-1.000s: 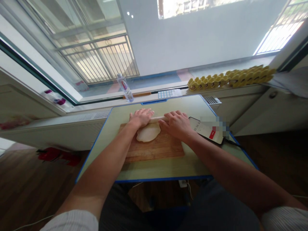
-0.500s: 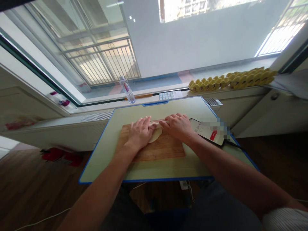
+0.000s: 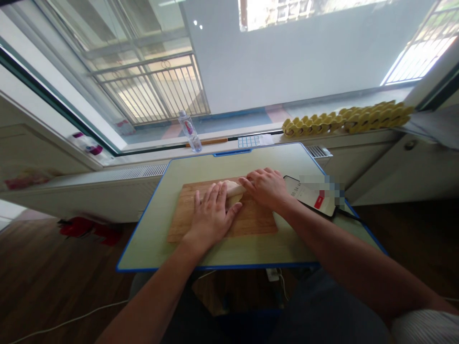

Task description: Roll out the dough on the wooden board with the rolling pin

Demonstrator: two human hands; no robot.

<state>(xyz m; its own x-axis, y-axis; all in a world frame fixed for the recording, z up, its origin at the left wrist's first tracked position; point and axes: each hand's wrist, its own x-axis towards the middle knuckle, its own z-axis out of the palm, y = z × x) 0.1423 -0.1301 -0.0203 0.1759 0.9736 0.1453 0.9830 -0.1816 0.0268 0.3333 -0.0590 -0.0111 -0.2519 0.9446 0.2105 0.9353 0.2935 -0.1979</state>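
Observation:
A wooden cutting board (image 3: 258,222) lies on the small table, with a thin, pale piece of dough (image 3: 237,197) on it. Across the dough runs a light-coloured rolling pin (image 3: 234,189), its ends mostly covered by my hands. My right hand (image 3: 265,186) is closed over the pin's right end, thumb pointing left along it. Fingers spread, my left hand (image 3: 211,215) lies flat over the left part of the dough and board, its fingertips near the pin and its thumb apart. Much of the dough is hidden beneath this hand.
The table (image 3: 150,239) has a blue rim. To the right of the board lies a phone (image 3: 311,196) with a cable. On the window sill stand a plastic bottle (image 3: 190,131) and yellow egg trays (image 3: 347,119). Something red (image 3: 89,229) sits on the floor at left.
My left hand has come off the rolling pin's left end, moved slightly toward me and spread its fingers flat. The right hand stays at the pin's right end, almost unmoved.

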